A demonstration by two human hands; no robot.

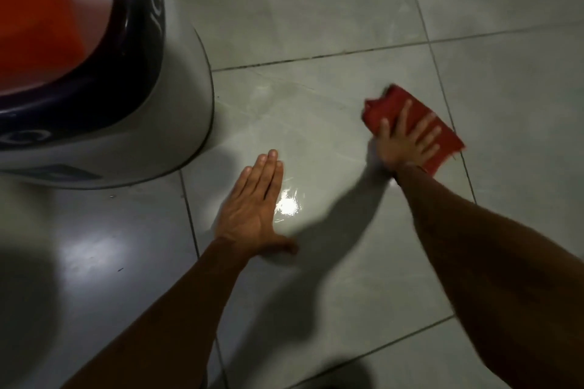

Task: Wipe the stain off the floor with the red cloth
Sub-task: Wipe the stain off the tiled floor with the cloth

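Red cloth (442,136): lying flat on the pale tiled floor (331,9), far right part of the central tile, just beside the grout line (467,174) on its right. Its long axis is running from upper left, where one end is bunched, to lower right.

Right hand (407,142): we are pressing it palm-down on the cloth with fingers spread, not gripping but pinning the fabric to the tile. Edges are blurring, so we judge a wiping stroke to be under way.

Stain: we are not making out a distinct mark. A wet, glossy sheen (287,205) is showing toward the tile's centre and lower left, with a bright reflection just beside our left hand (252,208). Judged as the area needing work, it is lying to the left of the cloth and nearer us, so the coming stroke would be calling for a pull leftward and back, roughly across the cloth's long axis.

Left hand: resting flat on the floor, fingers together and extended, holding nothing, bracing us. It is sitting nearer the wet patch than the right hand is.

White appliance with a dark rim (142,73): standing at upper left, well apart from the cloth.
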